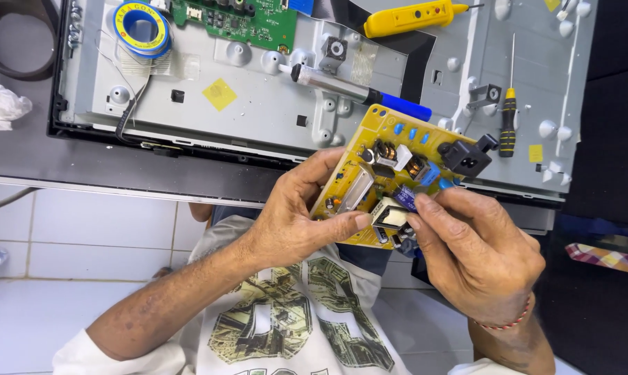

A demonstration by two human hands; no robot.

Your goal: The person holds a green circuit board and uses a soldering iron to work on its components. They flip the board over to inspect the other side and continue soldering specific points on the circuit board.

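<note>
A: Seen from above: grey desk (119,167), edge running left to right. On it, large metal back panel (258,104) of an opened flat screen, filling most of the desk top.

B: Smaller items on that panel?

A: Green circuit board (237,21) at its top edge. Blue and yellow roll of tape (141,29) near its top left corner. Yellow tool (407,17) along the top edge, right of centre. Blue-handled soldering iron (359,90) lying across the middle. Black and yellow screwdriver (509,121) toward the right side.

B: And in the hands?

A: Yellow power board (390,173), held tilted in the air just past the desk's near edge, over the lap. Studded with coils, blue capacitors, 1 black socket at its far corner.

B: Hand poses?

A: Left hand (293,215) reaching up from below, clamped on the board's left edge, thumb (341,223) pressed flat on the component face, fingers curled behind. Right hand (477,253) wrist bent inward, red thread bracelet (505,323) on the wrist, fingertips pinched together around a blue capacitor (405,198) near the board's lower edge.

B: Risks, judged from here?

A: Possibly a bent or cracked capacitor lead from hard pinching. Possibly a slip and drop, with only 1 edge gripped and nothing beneath. Possibly a shock from bare skin on parts holding charge.
</note>
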